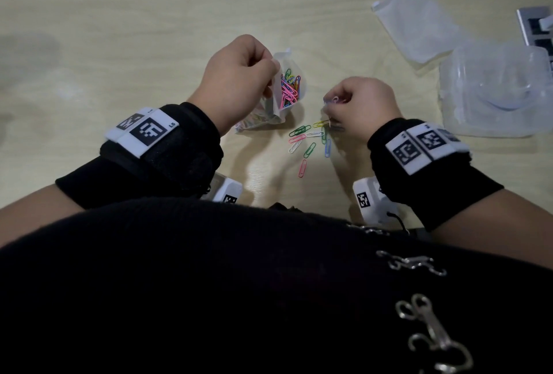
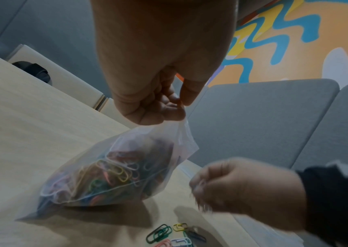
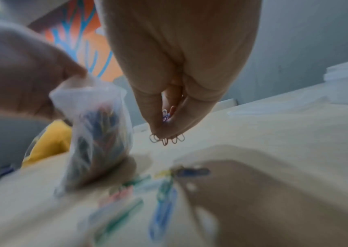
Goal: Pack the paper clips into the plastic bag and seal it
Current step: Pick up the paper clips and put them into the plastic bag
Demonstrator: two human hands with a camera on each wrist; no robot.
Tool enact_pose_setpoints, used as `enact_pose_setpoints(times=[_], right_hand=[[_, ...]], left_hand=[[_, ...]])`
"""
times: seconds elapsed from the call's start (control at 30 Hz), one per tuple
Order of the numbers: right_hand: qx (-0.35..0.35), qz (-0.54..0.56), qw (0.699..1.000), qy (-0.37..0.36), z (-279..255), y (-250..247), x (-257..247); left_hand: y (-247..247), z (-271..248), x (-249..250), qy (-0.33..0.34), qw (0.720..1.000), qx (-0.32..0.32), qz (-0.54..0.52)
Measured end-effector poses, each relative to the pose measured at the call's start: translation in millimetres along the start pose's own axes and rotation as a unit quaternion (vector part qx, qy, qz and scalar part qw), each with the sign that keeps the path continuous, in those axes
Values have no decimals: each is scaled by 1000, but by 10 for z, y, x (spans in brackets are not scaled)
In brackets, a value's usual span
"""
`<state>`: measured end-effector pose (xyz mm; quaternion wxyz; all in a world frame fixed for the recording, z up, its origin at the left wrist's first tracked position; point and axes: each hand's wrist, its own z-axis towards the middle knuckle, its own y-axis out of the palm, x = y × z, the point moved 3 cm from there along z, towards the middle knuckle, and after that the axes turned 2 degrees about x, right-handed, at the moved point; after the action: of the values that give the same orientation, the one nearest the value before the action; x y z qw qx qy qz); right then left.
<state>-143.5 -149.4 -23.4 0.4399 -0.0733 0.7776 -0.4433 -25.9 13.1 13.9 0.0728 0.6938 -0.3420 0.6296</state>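
Plastic bag (image 1: 284,89) mouth is pinched by the left hand (image 1: 236,80); the right hand (image 1: 362,104) grips several paper clips (image 3: 166,139) above loose clips (image 1: 308,140).

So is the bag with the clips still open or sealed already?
Open: the left hand pinches one edge of the plastic bag, whose mouth gapes, clips visible inside.

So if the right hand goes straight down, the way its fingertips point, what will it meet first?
Probably the loose coloured paper clips on the pale wooden table; the right hand, gripping several clips, hangs just above them, though depth is unclear.
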Motion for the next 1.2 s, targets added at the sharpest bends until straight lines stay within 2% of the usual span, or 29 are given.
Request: enact_pose_setpoints(times=[0.13,0.23,0.33,0.43,0.53,0.63,0.7,0.73,0.8,0.83,0.9,1.03,1.2], right_hand=[[1,218,976,26,-3,-167,-307],[-29,243,970,7,25,-186,-535],[-24,171,984,-33,71,-122,-689],[-64,78,993,-65,95,-65,-782],[-77,100,989,-81,57,-112,-816],[-31,103,991,-77,19,-201,-699],[-25,33,998,-44,32,-199,-485],[-45,-41,998,-15,29,-165,-348],[-115,-184,974,71,-22,-53,-59],[-144,-216,960,107,-86,0,40],[-159,-217,956,120,-232,98,104],[-147,-208,965,67,-435,337,10],[-125,-192,973,9,-426,488,-48]], left_hand=[[8,-4,6,-1,1000,-1,6],[26,-5,11,-1,1000,-4,11],[31,-11,17,-1,1000,-3,11],[16,-13,21,-1,1000,3,9],[-6,-16,16,-5,1000,7,0],[-29,-11,8,-10,1000,10,-8],[-45,-5,11,-11,1000,15,-13],[-53,-4,13,-11,1000,18,-16],[-69,1,15,-12,999,26,-22],[-77,4,16,-12,999,29,-23],[-93,10,17,-12,999,30,-25],[-102,17,7,-15,999,35,-30],[-102,11,10,-11,999,34,-33]])
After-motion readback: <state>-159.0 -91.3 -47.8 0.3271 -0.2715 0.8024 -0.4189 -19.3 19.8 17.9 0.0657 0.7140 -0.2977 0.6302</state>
